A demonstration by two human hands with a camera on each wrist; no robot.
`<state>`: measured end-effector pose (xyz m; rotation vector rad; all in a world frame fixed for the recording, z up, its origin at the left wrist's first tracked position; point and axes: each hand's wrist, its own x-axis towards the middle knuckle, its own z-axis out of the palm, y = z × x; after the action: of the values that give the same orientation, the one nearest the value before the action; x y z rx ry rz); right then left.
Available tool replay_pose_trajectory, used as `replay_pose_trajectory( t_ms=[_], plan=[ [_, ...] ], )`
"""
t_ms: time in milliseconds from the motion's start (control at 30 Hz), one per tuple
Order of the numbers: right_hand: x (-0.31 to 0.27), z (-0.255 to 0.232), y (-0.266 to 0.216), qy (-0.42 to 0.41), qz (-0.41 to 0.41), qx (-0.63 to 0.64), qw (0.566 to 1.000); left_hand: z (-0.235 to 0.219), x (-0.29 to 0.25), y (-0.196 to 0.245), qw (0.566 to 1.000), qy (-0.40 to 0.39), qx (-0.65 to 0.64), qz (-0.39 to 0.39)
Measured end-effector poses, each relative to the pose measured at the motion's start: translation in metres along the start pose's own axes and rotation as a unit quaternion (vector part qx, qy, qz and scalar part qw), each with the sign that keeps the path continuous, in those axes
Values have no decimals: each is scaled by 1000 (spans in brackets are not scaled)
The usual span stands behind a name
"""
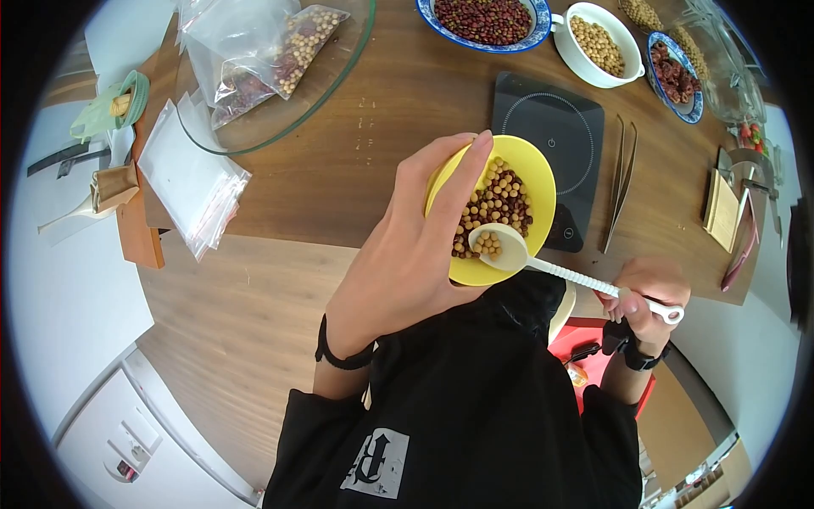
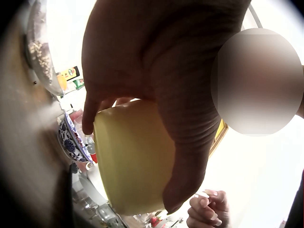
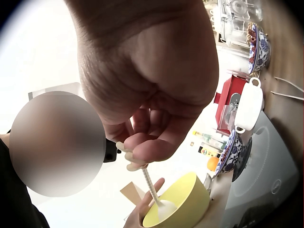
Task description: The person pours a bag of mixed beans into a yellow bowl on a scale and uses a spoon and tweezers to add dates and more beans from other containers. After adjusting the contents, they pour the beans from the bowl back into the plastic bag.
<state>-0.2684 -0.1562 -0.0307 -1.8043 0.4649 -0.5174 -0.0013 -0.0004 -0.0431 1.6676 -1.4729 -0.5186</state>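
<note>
My left hand [image 1: 398, 233] holds a yellow bowl [image 1: 543, 191] from its left side, tilted towards me. Its thumb and fingers spread along the outer wall; the left wrist view shows the bowl's outside [image 2: 133, 156] in the grip. Inside lies a mix of pale round beans and dark red beans [image 1: 507, 199]. My right hand [image 1: 651, 293] pinches the ribbed handle of a white spoon [image 1: 577, 277] near its looped end. The spoon's head is inside the bowl, at the near rim, and carries several pale beans [image 1: 487, 245].
Just beyond the bowl is a black induction cooker [image 1: 555, 140], with long metal tweezers [image 1: 623, 182] to its right. A blue-patterned bowl [image 1: 462, 38] of red beans and a white pot [image 1: 606, 78] of pale beans stand behind. Plastic bags [image 1: 242, 42] fill a glass dish [image 1: 352, 64] at left.
</note>
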Motion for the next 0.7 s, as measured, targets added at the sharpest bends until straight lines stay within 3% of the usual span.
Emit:
replay_pose_trajectory(
  t_ms=[133,367,533,700],
  plan=[
    [-1,4,-6,16,-52,-38,998,0,0,1,1000,1,5,3],
    [-5,-1,-4,15,-43,-28,999,-1,0,2,1000,3,2,1],
    [-16,-2,-3,99,16,-18,995,-1,0,1,1000,6,9,5],
    [-16,4,-12,113,1,-70,991,-1,-1,1,1000,18,9,0]
  ],
)
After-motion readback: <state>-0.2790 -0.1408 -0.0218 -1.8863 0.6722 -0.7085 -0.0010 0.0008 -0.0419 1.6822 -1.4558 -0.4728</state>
